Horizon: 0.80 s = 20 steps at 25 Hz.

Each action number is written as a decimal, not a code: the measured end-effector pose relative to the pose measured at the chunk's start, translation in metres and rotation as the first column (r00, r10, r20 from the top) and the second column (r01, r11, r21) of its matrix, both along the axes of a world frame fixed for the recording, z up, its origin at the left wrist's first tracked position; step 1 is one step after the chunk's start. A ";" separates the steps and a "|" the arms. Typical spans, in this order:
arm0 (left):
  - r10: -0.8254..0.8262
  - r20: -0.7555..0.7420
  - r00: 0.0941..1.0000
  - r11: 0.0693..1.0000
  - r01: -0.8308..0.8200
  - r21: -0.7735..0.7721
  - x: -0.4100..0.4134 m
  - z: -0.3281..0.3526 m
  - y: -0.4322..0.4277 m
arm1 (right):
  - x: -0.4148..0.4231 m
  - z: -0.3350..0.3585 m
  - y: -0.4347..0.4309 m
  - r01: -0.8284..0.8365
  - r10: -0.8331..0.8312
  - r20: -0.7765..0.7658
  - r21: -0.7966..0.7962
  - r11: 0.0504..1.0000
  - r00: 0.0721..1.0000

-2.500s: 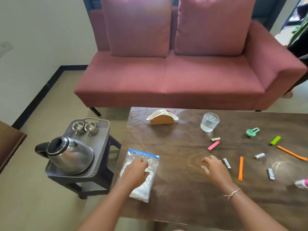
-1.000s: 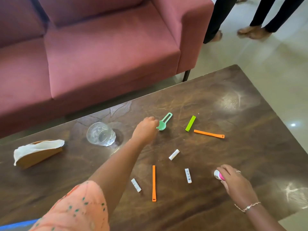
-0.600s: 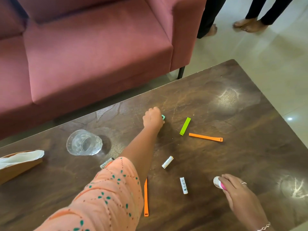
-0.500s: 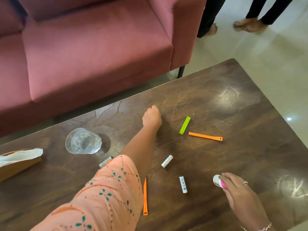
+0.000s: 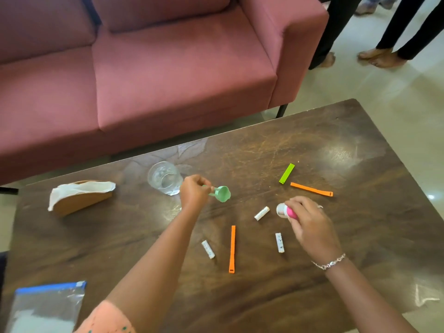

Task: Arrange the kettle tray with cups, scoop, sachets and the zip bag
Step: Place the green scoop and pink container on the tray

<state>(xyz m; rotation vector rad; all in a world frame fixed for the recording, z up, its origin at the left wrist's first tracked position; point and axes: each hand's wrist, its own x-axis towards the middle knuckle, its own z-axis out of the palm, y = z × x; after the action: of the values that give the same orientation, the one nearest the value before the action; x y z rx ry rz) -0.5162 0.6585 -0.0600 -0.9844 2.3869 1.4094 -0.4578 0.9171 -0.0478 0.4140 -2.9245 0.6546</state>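
My left hand (image 5: pixel 194 193) grips the handle of the green scoop (image 5: pixel 221 193) and holds it just above the brown table (image 5: pixel 348 150), beside a clear glass (image 5: pixel 163 177). In my right hand (image 5: pixel 308 222) is a small pink and white container (image 5: pixel 286 211), lifted off the table. White sachets lie loose on the wood: one (image 5: pixel 262 213) near my right hand, one (image 5: pixel 279 242) below it, one (image 5: pixel 208 249) by my left forearm. The zip bag (image 5: pixel 45 306) with a blue seal lies at the near left corner. The kettle tray is out of view.
Two orange sticks (image 5: pixel 232 248) (image 5: pixel 311 189) and a green stick (image 5: pixel 286 173) lie on the table. A napkin holder (image 5: pixel 80 197) stands at the left. A red sofa (image 5: pixel 168 68) runs behind the table. People's legs (image 5: pixel 336 32) stand at the far right.
My left hand closed on the green scoop and lifted it back toward the glass. My right hand picked the pink and white container up and moved it left. The view swung left.
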 end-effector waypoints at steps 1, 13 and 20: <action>0.077 -0.003 0.997 0.995 -0.076 0.072 0.020 0.007 -0.014 | 0.001 0.007 -0.015 -0.018 0.018 -0.013 -0.014 1.000 1.000; 0.602 0.052 0.797 0.634 -0.517 0.574 0.275 0.087 -0.194 | 0.131 0.061 -0.222 -0.254 0.247 -0.064 -0.136 0.958 0.967; 0.756 0.035 0.653 0.524 -0.637 0.565 0.426 0.107 -0.322 | 0.229 0.080 -0.373 -0.372 0.365 -0.074 -0.167 0.913 0.928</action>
<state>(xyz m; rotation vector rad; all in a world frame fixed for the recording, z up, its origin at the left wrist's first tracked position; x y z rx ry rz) -0.0898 0.3365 0.0465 -1.7946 1.4936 2.3924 -0.2285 0.5446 0.0322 0.9589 -2.7365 0.9312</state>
